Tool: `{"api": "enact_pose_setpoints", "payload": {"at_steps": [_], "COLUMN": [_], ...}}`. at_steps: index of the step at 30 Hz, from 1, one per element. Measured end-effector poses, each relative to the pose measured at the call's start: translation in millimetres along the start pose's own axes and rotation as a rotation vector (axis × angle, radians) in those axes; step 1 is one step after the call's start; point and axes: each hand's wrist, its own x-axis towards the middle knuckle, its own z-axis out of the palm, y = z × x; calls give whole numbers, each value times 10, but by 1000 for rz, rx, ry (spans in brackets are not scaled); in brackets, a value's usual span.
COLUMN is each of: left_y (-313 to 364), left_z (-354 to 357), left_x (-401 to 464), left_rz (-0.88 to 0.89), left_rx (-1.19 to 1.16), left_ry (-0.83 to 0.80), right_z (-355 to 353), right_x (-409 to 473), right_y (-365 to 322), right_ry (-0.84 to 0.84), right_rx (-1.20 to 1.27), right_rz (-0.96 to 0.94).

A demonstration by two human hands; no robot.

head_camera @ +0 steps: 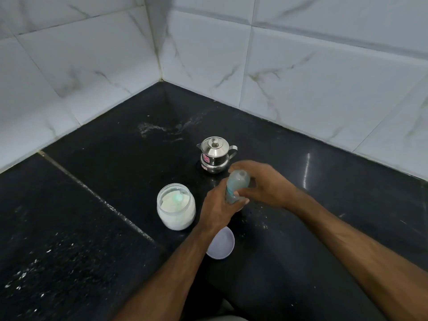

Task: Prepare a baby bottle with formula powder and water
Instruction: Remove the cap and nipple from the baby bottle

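The tabletop (301, 228) is black polished stone, glossy, flecked with white specks. The walls (324, 66) in the upper frame are smooth, veined white tile with a slight sheen. At centre, the small pot (214, 156) is mirror-bright metal. The baby bottle (236, 184) looks like translucent cloudy plastic; the jar (176, 206) at lower centre is clear plastic; the lid (221, 244) is matt pale plastic.

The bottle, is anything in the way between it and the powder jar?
Nothing visible. Both hands, left and right, hold the bottle just right of the open powder jar, with only bare black counter between them.
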Motion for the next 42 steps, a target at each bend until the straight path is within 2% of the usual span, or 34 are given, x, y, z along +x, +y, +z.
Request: {"api": "enact_pose_setpoints", "payload": {"at_steps": [5,11,16,22,32,34,37,40,42], "left_y": [23,-49,-62,-60,-62,-52,-34,-35,-24], "left_z": [10,-3,12,36,53,50,38,24,14], "left_x": [20,5,12,15,3,-13,-39,-64,-64], "left_rz": [-40,-1,1,-5,-6,-4,-9,-17,-31], "left_rx": [5,-27,-42,-25,-34,-45,-69,-109,-109], "left_ry": [-32,-7,-21,-15,-20,-15,2,17,13], "right_z": [-327,-274,-73,113,201,157,62,23,65], "right_x": [123,55,-300,-532,-586,-539,-352,-146,-34], "right_y": [-97,361,876,1064,1093,941,526,99,-64], "right_ry": [127,269,254,203,164,219,343,175,42], "right_rx": [109,-19,-56,-55,-5,-20,-84,-152,-294], "right_rz": [-16,160,358,453,496,468,313,236,229]}}
